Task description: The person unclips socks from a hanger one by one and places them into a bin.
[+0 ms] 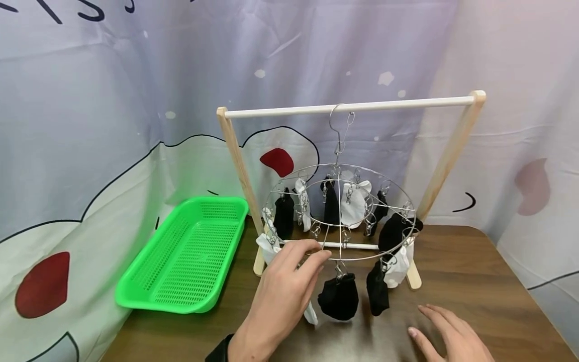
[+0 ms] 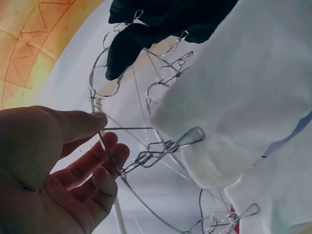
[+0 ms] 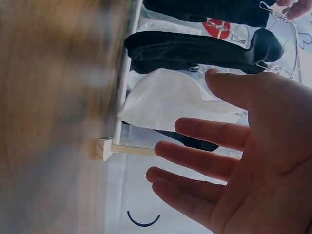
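A round wire clip hanger (image 1: 338, 211) hangs by its hook from a white rod, with black and white socks clipped round it. My left hand (image 1: 289, 286) is at its near left edge and pinches the outer wire between thumb and fingers. In the left wrist view, a metal clip (image 2: 163, 148) hangs from that wire beside the fingertips, close to a white sock (image 2: 234, 92). A black sock (image 1: 339, 296) dangles just right of this hand. My right hand (image 1: 452, 334) holds nothing, its fingers spread apart, to the right of and below the hanging socks.
The stand has a white top rod (image 1: 289, 110) and wooden legs (image 1: 452, 146). On its left, a green plastic basket (image 1: 217, 251) with no socks in it sits on the brown wooden table (image 1: 470, 261). A printed cloth (image 1: 113, 100) hangs behind and at the sides.
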{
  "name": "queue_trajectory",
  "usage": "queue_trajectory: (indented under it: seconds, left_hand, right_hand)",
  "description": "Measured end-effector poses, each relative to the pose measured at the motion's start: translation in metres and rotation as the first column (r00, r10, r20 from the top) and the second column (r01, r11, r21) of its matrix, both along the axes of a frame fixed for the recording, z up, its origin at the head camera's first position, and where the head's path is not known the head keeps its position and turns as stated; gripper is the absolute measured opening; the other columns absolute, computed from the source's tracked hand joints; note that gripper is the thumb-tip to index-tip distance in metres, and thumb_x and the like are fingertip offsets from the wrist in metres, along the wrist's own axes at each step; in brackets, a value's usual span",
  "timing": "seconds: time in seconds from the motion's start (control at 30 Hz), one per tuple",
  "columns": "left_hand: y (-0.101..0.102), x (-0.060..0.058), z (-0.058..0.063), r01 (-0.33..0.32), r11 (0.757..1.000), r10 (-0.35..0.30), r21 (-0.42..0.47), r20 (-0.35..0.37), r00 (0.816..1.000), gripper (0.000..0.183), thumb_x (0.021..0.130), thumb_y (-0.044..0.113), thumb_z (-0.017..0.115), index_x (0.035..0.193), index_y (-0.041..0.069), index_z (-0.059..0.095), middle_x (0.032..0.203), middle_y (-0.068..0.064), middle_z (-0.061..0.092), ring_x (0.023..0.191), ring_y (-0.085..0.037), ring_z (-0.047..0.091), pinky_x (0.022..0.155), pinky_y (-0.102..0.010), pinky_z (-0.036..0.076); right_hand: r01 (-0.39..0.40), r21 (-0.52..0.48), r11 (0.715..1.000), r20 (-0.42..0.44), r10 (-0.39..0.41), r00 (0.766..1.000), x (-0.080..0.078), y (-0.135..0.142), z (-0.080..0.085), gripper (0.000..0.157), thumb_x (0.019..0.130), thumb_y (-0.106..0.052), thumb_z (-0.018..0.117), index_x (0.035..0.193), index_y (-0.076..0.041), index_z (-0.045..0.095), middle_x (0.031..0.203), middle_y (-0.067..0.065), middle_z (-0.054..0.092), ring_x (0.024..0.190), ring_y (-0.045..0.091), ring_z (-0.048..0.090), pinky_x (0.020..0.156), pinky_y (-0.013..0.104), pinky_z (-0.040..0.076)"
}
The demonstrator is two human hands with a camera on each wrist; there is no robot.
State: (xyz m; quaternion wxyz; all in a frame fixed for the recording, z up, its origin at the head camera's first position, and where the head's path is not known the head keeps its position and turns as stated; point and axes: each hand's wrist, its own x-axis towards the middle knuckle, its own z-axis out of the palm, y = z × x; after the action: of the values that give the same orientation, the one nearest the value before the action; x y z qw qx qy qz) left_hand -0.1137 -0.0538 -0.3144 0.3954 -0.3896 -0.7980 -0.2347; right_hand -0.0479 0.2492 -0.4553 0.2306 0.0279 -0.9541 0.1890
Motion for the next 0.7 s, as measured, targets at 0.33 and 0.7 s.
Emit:
queue_trajectory:
  seconds: [0.33, 0.7]
  left_hand:
    - [-0.001, -0.01, -0.011, 0.029, 0.999, -0.03, 0.033, 0.027, 0.999, 0.029, 0.083, 0.0, 0.054, 0.104, 0.015, 0.064, 0.102, 0.0, 0.058, 0.094, -0.012, 0.051, 0.078, -0.027, 0.05]
    - [-0.003, -0.012, -0.017, 0.015, 0.998, -0.017, 0.059, 0.044, 0.999, 0.027, 0.084, 0.003, 0.055, 0.103, 0.017, 0.066, 0.094, 0.003, 0.057, 0.089, -0.009, 0.05, 0.075, -0.025, 0.05]
  right_hand:
    - [-0.053, -0.093, 0.994, -0.452, 0.005, 0.892, -0.004, -0.014, 0.053, 0.025, 0.067, -0.018, 0.073, 0.091, -0.014, 0.068, 0.083, 0.003, 0.067, 0.078, 0.017, 0.055, 0.072, 0.023, 0.041]
    - [-0.445, 0.082, 0.892, -0.732, 0.357, 0.58, -0.037, -0.084, 0.139, 0.018, 0.076, -0.008, 0.066, 0.093, -0.002, 0.068, 0.086, 0.01, 0.066, 0.082, 0.028, 0.055, 0.078, 0.032, 0.043]
